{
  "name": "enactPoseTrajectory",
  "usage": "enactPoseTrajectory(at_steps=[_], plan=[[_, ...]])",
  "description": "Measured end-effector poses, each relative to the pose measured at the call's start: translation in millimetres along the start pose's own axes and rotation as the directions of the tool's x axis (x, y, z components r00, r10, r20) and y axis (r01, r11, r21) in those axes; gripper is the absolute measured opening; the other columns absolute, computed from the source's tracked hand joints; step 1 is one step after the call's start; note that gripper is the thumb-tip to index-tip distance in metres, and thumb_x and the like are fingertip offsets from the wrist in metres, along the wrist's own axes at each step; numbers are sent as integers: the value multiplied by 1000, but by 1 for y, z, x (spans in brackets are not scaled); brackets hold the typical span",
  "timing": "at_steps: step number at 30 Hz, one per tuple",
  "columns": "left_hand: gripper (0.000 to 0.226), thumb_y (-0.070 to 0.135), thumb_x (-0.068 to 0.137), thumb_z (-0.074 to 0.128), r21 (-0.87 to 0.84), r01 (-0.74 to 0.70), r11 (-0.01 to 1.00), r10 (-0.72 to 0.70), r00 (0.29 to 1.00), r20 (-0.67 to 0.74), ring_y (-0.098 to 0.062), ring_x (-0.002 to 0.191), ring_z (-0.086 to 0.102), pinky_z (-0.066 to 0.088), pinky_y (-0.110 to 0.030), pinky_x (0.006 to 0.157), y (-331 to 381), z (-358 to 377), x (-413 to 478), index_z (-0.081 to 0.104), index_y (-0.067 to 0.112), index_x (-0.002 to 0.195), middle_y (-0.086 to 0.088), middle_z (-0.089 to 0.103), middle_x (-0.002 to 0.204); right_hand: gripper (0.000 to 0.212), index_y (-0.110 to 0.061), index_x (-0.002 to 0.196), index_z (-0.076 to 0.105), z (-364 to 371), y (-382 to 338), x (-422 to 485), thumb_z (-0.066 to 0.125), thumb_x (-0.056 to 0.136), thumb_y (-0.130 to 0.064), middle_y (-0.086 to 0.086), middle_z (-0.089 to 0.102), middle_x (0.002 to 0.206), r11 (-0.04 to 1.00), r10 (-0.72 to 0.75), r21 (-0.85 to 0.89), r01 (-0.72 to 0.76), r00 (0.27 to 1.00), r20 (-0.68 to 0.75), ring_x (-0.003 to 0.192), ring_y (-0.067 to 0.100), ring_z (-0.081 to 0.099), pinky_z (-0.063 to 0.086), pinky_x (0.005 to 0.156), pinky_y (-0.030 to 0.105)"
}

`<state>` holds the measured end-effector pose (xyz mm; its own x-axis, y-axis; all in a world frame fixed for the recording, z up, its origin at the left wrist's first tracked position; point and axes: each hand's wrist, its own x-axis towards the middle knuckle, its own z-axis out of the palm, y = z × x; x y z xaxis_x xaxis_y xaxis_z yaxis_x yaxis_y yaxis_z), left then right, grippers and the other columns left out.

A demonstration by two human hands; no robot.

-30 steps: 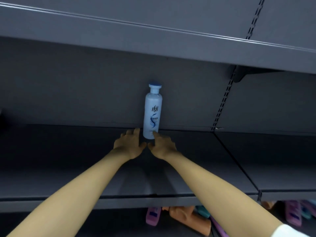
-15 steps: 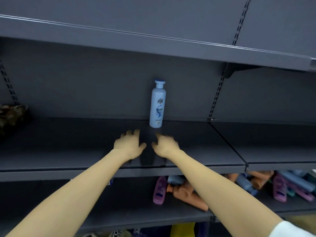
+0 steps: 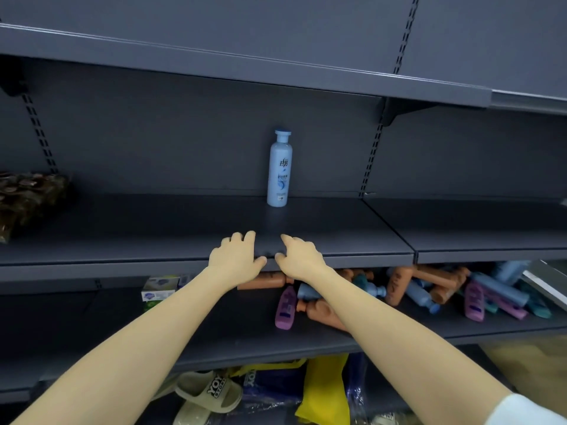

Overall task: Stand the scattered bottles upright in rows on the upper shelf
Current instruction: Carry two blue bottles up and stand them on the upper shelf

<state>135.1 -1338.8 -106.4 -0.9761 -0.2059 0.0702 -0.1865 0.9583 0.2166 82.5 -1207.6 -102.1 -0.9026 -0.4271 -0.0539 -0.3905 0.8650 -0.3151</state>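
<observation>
Head view: two empty hands at the front edge of a dark grey shelf, one bottle standing at its back.

A pale blue bottle [image 3: 279,170] with a blue cap stands upright alone at the rear of the upper shelf [image 3: 153,228], against the back panel. The left hand [image 3: 236,259] and right hand [image 3: 299,259] lie side by side over the shelf's front lip, well apart from the bottle, palms down, fingers loosely bent and gripping nothing. Whether they touch the shelf cannot be told. On the lower shelf [image 3: 214,320] the scattered bottles [image 3: 429,289], orange, blue, purple and teal, lie on their sides in a heap to the right; a purple bottle [image 3: 286,306] lies nearest, just beside the right forearm. Small boxes [image 3: 159,288] sit to the left. Beige slippers [image 3: 211,394] and a yellow bag [image 3: 325,391] lie below.
</observation>
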Motion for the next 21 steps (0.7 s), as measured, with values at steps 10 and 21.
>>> enactPoseTrajectory(at_steps=[10, 21], plan=[[60, 44, 95, 44, -45, -3, 999, 5, 999, 50, -32, 127, 39, 41, -43, 95, 21, 16, -37, 25, 15, 144, -12, 37, 142, 54, -16, 148, 25, 13, 19, -49, 40, 98, -33, 9, 39, 146, 995, 11, -97, -7, 999, 40, 132, 33, 35, 35, 104, 48], [64, 44, 95, 43, -47, -31, 998, 35, 996, 85, -31, 130, 37, 41, -42, 95, 47, 35, -43, 18, 15, 147, -12, 36, 143, 52, -15, 145, 30, 14, 46, -61, 41, 97, -32, 11, 44, 139, 997, 45, -65, -41, 997, 56, 127, 35, 39, 38, 102, 49]])
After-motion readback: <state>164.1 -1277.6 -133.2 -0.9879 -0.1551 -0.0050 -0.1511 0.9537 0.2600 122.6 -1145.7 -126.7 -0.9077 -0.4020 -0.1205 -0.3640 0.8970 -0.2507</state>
